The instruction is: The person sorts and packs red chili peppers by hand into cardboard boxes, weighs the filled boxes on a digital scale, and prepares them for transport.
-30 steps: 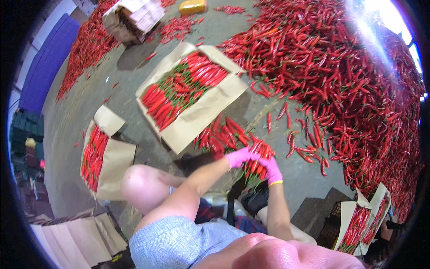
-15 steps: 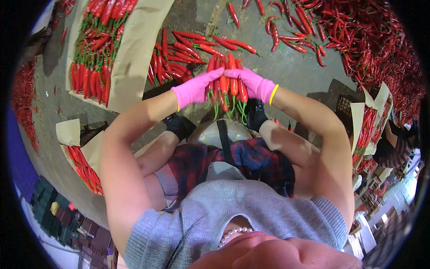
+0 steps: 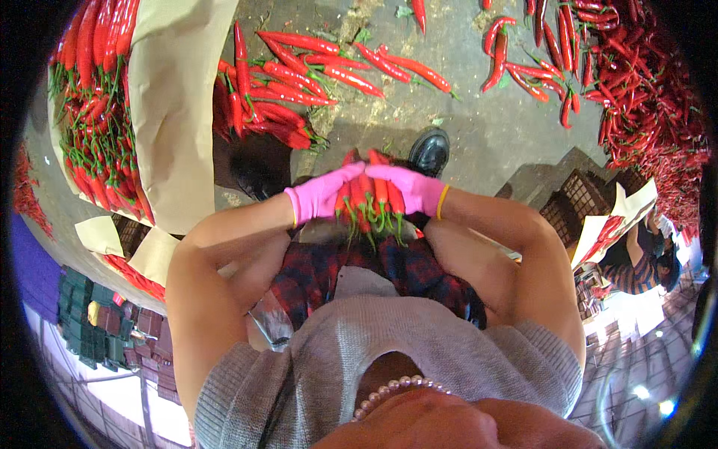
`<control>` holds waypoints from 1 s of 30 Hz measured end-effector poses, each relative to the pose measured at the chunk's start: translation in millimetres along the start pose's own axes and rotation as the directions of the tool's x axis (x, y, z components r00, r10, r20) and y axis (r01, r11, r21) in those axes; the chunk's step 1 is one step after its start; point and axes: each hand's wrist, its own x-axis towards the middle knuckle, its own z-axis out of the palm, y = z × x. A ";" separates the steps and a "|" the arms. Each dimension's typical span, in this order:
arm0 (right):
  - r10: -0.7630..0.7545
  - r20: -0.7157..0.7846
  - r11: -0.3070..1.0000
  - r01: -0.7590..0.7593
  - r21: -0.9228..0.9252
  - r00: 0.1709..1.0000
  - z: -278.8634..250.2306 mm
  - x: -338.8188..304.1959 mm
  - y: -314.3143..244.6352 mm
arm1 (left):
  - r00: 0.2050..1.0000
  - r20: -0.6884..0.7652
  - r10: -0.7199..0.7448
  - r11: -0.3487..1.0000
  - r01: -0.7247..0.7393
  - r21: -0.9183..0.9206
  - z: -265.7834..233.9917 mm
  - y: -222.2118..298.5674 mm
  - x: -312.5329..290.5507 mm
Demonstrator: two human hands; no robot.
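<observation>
Our pink-gloved left hand (image 3: 327,196) and right hand (image 3: 407,190) curl around a bunch of red peppers (image 3: 372,196), one on each side, fingertips (image 3: 357,172) almost meeting on top. We hold it in front of our checked shorts (image 3: 314,273), green stems (image 3: 382,217) toward us. Loose peppers (image 3: 288,75) lie on the floor (image 3: 366,116) near a paper-lined box (image 3: 179,97).

chilli bundle (image 3: 364,200): 1 | gloved hands (image 3: 325,197) (image 3: 410,188): 2 | paper-lined boxes (image 3: 179,97) (image 3: 153,258) (image 3: 590,238): 3 | necklace (image 3: 395,385): 1

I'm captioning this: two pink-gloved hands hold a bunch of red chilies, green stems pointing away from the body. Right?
Not quite: in the head view, the green stems point toward the body. The pink-gloved left hand and right hand do hold the red chilies.
</observation>
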 end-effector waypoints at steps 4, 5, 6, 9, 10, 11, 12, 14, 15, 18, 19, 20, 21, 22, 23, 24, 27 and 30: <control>-0.047 -0.072 0.997 0.043 -0.059 0.996 -19.9 12.3 7.4 | 0.992 0.119 -0.029 0.999 0.026 0.024 -18.0 -6.6 12.5; -0.099 -0.109 0.992 0.089 -0.093 0.989 -20.6 16.6 2.7 | 0.990 0.119 0.079 0.988 -0.094 0.126 -6.4 -0.2 4.1; -0.113 -0.094 0.989 0.103 -0.106 0.989 -30.6 27.8 0.7 | 0.987 0.108 0.116 0.978 -0.133 0.163 -2.5 3.7 2.6; -0.044 -0.060 0.997 0.039 -0.072 0.997 -5.7 15.1 -5.2 | 0.992 0.096 0.080 0.990 -0.091 0.106 -17.8 -3.0 8.5; -0.022 -0.038 0.999 0.021 -0.038 0.999 2.4 10.7 -2.0 | 0.993 0.104 0.061 0.993 -0.070 0.090 -25.2 -5.8 9.3; -0.060 -0.090 0.994 0.051 -0.100 0.994 -1.9 10.8 -3.8 | 0.992 0.116 0.039 0.995 -0.049 0.087 -28.3 -3.7 9.4; -0.029 -0.084 0.985 0.015 -0.171 0.996 0.3 8.8 -7.2 | 0.991 0.130 0.028 0.996 -0.038 0.076 -32.6 -5.3 9.6; 0.001 -0.022 0.976 -0.005 -0.217 1.000 -10.9 13.6 -11.8 | 0.982 0.184 -0.039 0.994 0.019 0.108 -30.7 -1.3 0.3; 0.008 0.045 0.977 0.002 -0.214 0.999 -21.1 18.8 -11.5 | 0.973 0.217 -0.082 0.989 0.053 0.138 -25.1 4.3 -6.7; -0.059 -0.115 0.976 0.033 -0.213 0.992 -4.7 7.9 -2.5 | 0.992 0.086 -0.095 0.992 0.087 0.086 -11.1 -0.5 -20.4; -0.039 -0.142 0.981 0.010 -0.196 0.989 -6.5 7.2 -4.7 | 0.990 0.094 -0.101 0.992 0.093 0.091 -13.9 5.2 -14.7; -0.050 -0.131 0.980 0.024 -0.197 0.990 -7.0 11.1 -2.8 | 0.990 0.095 -0.103 0.992 0.094 0.088 -19.1 6.9 -14.2; -0.062 -0.121 0.979 0.037 -0.201 0.991 -6.6 15.9 -1.3 | 0.990 0.097 -0.102 0.992 0.094 0.085 -23.6 7.5 -14.0; -0.072 -0.112 0.977 0.047 -0.208 0.991 -6.3 20.7 1.2 | 0.988 0.087 -0.128 0.987 0.118 0.106 -26.8 5.6 -12.5; -0.108 -0.034 0.968 0.097 -0.230 0.994 -27.1 32.8 9.2 | 0.986 0.146 -0.076 0.989 0.056 0.139 -37.8 -2.1 -7.0; -0.135 -0.012 0.972 0.130 -0.196 0.991 -11.6 30.7 16.1 | 0.995 0.099 0.007 0.990 -0.021 0.140 -42.1 -14.0 -6.6; -0.243 0.110 0.927 0.264 -0.268 0.964 61.6 -1.9 33.1 | 0.973 -0.011 0.230 0.915 -0.213 0.342 15.9 -17.9 -73.7; -0.567 0.210 0.604 0.576 -0.550 0.796 139.4 -32.7 5.6 | 0.830 0.282 0.482 0.586 -0.544 0.600 72.7 38.2 -151.1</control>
